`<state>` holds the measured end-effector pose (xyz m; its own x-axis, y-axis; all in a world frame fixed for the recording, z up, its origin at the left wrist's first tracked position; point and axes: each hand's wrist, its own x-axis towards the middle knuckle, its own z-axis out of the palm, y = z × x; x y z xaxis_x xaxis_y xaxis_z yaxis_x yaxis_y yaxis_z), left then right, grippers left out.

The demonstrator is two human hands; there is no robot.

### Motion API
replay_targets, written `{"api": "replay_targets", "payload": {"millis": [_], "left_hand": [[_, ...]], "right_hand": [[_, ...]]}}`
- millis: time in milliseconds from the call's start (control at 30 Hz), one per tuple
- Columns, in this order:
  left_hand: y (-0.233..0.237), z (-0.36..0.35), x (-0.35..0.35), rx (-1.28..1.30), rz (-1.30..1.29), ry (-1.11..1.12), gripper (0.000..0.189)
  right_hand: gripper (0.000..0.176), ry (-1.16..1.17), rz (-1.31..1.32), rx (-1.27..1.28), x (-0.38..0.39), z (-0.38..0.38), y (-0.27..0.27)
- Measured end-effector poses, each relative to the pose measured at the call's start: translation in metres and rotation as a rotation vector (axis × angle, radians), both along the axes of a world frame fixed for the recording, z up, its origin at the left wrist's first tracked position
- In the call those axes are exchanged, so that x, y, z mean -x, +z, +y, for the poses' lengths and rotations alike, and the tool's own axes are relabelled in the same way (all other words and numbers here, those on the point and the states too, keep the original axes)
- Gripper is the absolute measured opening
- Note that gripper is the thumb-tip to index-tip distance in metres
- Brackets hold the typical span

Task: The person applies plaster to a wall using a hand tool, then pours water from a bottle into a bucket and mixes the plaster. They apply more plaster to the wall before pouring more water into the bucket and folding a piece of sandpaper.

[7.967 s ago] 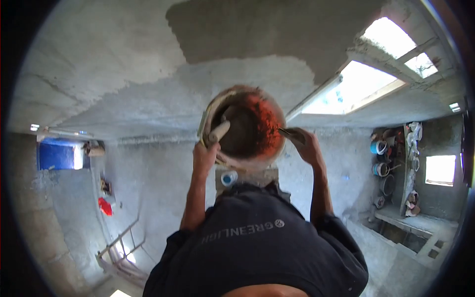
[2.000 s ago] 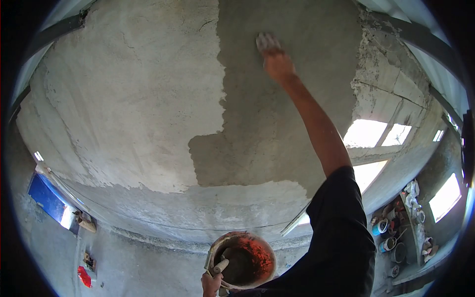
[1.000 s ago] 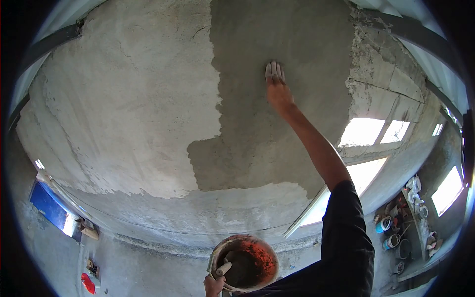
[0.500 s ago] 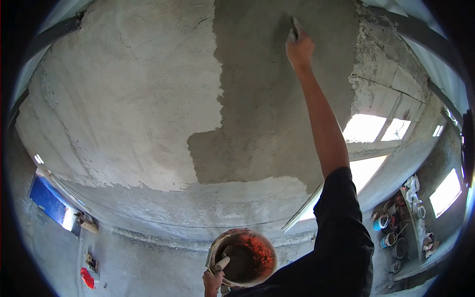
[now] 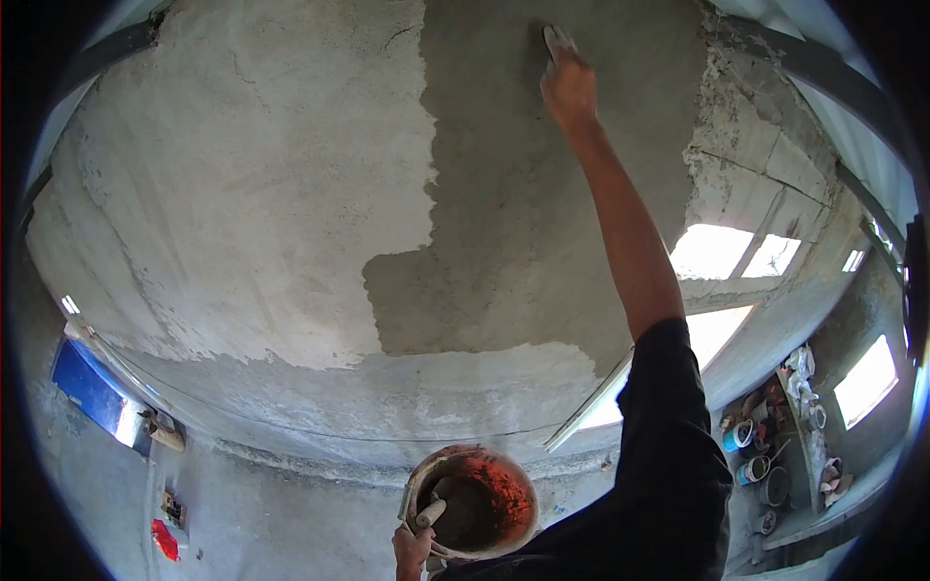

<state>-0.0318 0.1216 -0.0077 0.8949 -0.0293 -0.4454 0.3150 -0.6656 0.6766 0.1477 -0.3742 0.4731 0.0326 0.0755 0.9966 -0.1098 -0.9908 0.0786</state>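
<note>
My right hand [image 5: 569, 89] is raised high and closed round a trowel [image 5: 555, 41], which is on the darker, wet plaster [image 5: 513, 184] of the wall. The hand hides most of the tool. Low in view, my left hand [image 5: 413, 548] grips the near left rim of a bucket [image 5: 531, 518] with orange smears inside. Grey mortar [image 5: 463, 511] lies in the bucket. A second tool with a pale, rounded handle [image 5: 431, 513] leans in it, close to my left fingers; its far end is partly hidden.
Paler dry wall [image 5: 262, 194] borders the wet patch on the left. Window openings [image 5: 712, 252] are at the right. Several pails [image 5: 753, 471] and a cluttered shelf stand on the lower right. On the floor far below lie a red item [image 5: 165, 540] and a blue panel [image 5: 92, 387].
My right hand has moved a little left and up over the wet plaster, and the trowel has turned with it. The left hand still holds the bucket; the view has shifted slightly.
</note>
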Motion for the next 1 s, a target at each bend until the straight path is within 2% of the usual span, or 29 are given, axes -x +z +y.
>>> {"api": "replay_targets", "payload": {"millis": [67, 133, 200, 267, 333, 367, 433, 500, 567, 667, 767, 833, 900, 933, 1000], "left_hand": [[0.013, -0.001, 0.002, 0.057, 0.004, -0.032, 0.039], [-0.005, 0.002, -0.001, 0.049, -0.005, -0.026, 0.039], [-0.017, 0.006, 0.001, 0.044, -0.005, -0.023, 0.039], [-0.021, 0.006, -0.001, 0.051, 0.0, -0.022, 0.039], [-0.012, 0.005, 0.0, 0.042, 0.031, -0.008, 0.04], [-0.008, 0.004, -0.001, 0.028, 0.063, 0.006, 0.041], [-0.007, 0.002, -0.002, 0.037, 0.063, 0.007, 0.041], [-0.006, 0.004, 0.0, 0.038, 0.068, 0.009, 0.042], [-0.007, 0.003, -0.001, 0.033, 0.049, 0.0, 0.042], [-0.022, 0.007, -0.004, 0.046, 0.029, -0.048, 0.042], [-0.028, 0.007, -0.006, 0.019, 0.019, -0.042, 0.042], [-0.021, 0.005, -0.005, 0.018, 0.035, -0.038, 0.042], [-0.018, 0.004, -0.003, 0.015, 0.052, -0.028, 0.041], [-0.018, 0.005, -0.002, 0.034, 0.039, -0.033, 0.041], [-0.018, 0.003, -0.003, 0.053, 0.026, -0.038, 0.04]], "right_hand": [[0.045, -0.048, 0.022, 0.024, -0.017, -0.011, 0.021], [0.044, -0.093, 0.045, 0.054, -0.026, -0.006, 0.019], [0.043, -0.309, 0.256, 0.024, -0.031, 0.008, -0.018], [0.046, -0.4, 0.624, -0.053, -0.028, 0.024, -0.055], [0.049, -0.28, 0.459, 0.274, -0.035, 0.018, -0.102], [0.049, -0.282, 0.457, 0.277, -0.03, 0.022, -0.105], [0.05, -0.127, 0.405, 0.059, -0.019, 0.031, -0.101], [0.052, -0.137, 0.32, -0.085, -0.004, 0.028, -0.07], [0.053, -0.12, 0.051, -0.034, -0.004, 0.008, -0.035], [0.053, -0.131, 0.003, -0.054, -0.001, -0.012, 0.004], [0.054, -0.248, 0.11, 0.02, -0.019, -0.023, -0.012], [0.056, -0.281, 0.154, 0.081, -0.027, -0.018, -0.057], [0.055, -0.283, 0.348, 0.099, -0.022, -0.002, -0.101], [0.055, -0.283, 0.35, 0.097, -0.014, 0.006, -0.109], [0.054, -0.106, 0.478, -0.098, 0.002, 0.018, -0.109]]}}
